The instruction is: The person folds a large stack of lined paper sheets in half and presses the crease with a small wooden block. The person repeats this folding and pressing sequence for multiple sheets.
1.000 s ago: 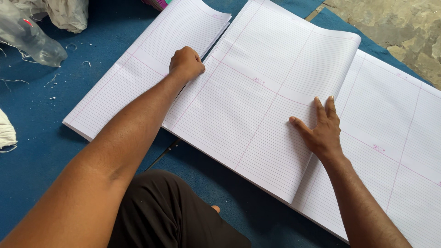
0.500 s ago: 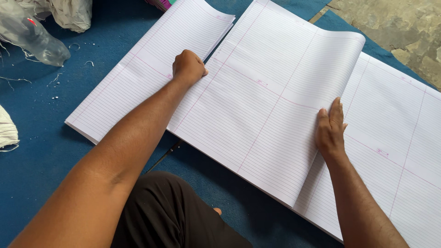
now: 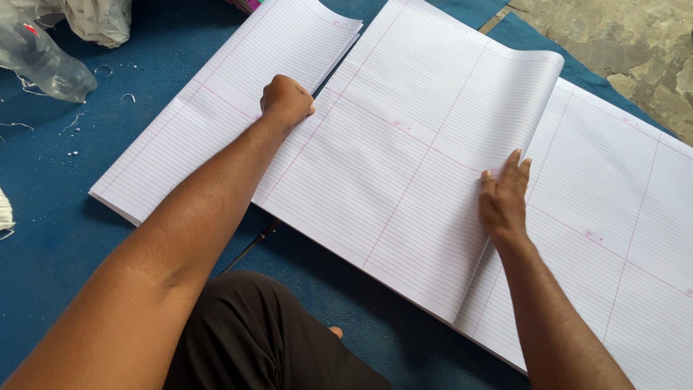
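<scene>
The left hand (image 3: pixel 286 101) is balled into a fist, fingers curled tight together, and presses knuckles-down on the big lined sheets (image 3: pixel 404 180) just where they overlap the second stack of lined paper (image 3: pixel 216 108) lying toward the mat's far left. It grips nothing; it only bears down on the paper.

The right hand (image 3: pixel 503 198) lies flat with its fingers (image 3: pixel 514 165) straight and close together, tips touching the underside of a turned sheet (image 3: pixel 498 101) that curls up and over along its right edge. The palm rests on the page below. Nothing is pinched between the fingers that I can see.

The sheets are spread on a blue mat (image 3: pixel 50 238) on the floor, running from the far edge down toward the person's dark-trousered knee (image 3: pixel 253 339) at the near edge. The paper's near corner overhangs bare mat. To the right more lined sheets (image 3: pixel 613 238) lie flat, reaching past the mat's right side, where rough stone floor (image 3: pixel 621 43) shows at the far right corner. A crumpled clear plastic bottle (image 3: pixel 40 61) sits in the far left corner, well apart from both hands, with open mat between.
</scene>
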